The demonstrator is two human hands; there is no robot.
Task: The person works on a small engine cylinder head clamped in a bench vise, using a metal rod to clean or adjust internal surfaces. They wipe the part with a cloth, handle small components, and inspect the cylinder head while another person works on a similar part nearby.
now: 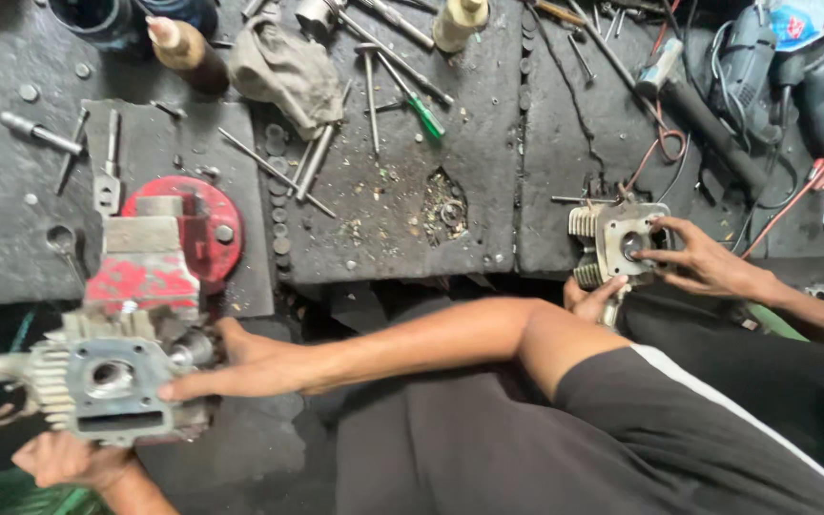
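left hand (67,460) | right hand (245,367) | both hold finned grey cast-metal cylinder (107,381)

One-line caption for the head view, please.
Left hand and right hand grip a finned engine block beside a red vise.
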